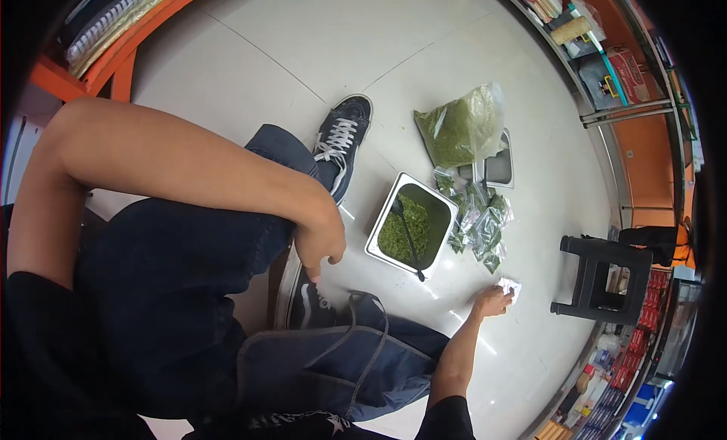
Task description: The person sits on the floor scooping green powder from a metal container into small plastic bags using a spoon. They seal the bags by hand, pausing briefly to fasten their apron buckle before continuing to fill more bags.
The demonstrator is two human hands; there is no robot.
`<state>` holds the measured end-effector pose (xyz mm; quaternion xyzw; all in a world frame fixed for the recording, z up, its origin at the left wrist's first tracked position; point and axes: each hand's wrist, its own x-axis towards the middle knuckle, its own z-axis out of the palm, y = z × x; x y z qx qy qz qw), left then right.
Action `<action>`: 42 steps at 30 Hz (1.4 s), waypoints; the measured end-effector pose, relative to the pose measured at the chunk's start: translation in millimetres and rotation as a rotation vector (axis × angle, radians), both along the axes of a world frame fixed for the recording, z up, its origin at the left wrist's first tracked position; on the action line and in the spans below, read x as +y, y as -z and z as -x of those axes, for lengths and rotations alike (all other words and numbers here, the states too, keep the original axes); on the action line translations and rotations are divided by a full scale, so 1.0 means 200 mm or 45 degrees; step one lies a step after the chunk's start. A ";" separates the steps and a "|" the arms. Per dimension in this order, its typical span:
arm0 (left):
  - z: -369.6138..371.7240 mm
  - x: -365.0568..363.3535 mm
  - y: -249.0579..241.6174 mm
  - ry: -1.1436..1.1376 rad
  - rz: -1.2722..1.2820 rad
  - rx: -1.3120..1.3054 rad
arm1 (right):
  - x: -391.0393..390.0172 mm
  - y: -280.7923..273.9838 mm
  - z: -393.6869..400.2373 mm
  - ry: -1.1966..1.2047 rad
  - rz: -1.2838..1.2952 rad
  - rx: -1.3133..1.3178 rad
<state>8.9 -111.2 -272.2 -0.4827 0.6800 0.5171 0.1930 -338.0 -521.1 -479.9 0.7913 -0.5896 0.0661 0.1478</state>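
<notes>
My left hand point(322, 232) hangs past my knee above one shoe, its fingers loosely bent and apart with nothing in them. Low over the floor at the right, my right hand point(494, 301) has its fingers closed on a small whitish plastic packet point(512, 290); its contents cannot be made out. Between my hands and farther forward stands a metal container point(374, 239) of chopped green leafy stuff point(405, 232). A black spoon point(410, 241) leans in it. Several small clear bags of green stuff point(485, 224) lie in a pile beside the container.
A large clear bag of green stuff point(462, 126) stands behind the pile, against a second metal container point(500, 167). At the right is a black stool point(606, 281). Stocked shelves point(617, 69) curve along the right side. An orange rack point(113, 65) is at the upper left.
</notes>
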 end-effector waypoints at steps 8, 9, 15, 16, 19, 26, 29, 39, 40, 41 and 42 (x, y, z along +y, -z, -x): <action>0.00 0.00 0.04 -0.022 0.042 0.027 | -0.11 0.19 0.09 -0.110 0.162 -0.179; 0.00 0.00 0.04 -0.018 0.040 0.036 | -0.11 0.18 0.09 -0.148 0.136 -0.180; 0.00 0.01 0.03 -0.064 0.015 0.036 | -0.11 0.14 0.07 -0.171 0.162 -0.131; -0.01 0.01 0.03 -0.069 0.013 0.037 | -0.12 0.16 0.09 -0.168 0.175 -0.138; -0.01 0.01 0.04 -0.038 0.015 0.025 | -0.16 0.21 0.12 -0.230 0.132 -0.330; -0.01 0.00 0.06 -0.076 0.013 0.024 | -0.02 0.09 0.00 -0.120 0.180 -0.369; -0.01 -0.02 0.05 -0.108 0.022 0.013 | 0.06 -0.11 -0.18 0.049 0.255 -0.420; 0.05 -0.16 0.03 -1.430 0.459 0.596 | 0.83 -0.93 -0.87 -0.837 -1.413 -2.138; 0.05 -0.17 0.03 -1.439 0.467 0.577 | 0.91 -0.95 -0.91 -0.918 -1.502 -2.096; 0.07 -0.17 0.04 -1.529 0.431 0.782 | 0.96 -0.95 -0.94 -0.894 -1.534 -2.105; 0.07 -0.18 0.03 -1.614 0.394 0.987 | 1.01 -0.94 -0.95 -0.869 -1.567 -2.115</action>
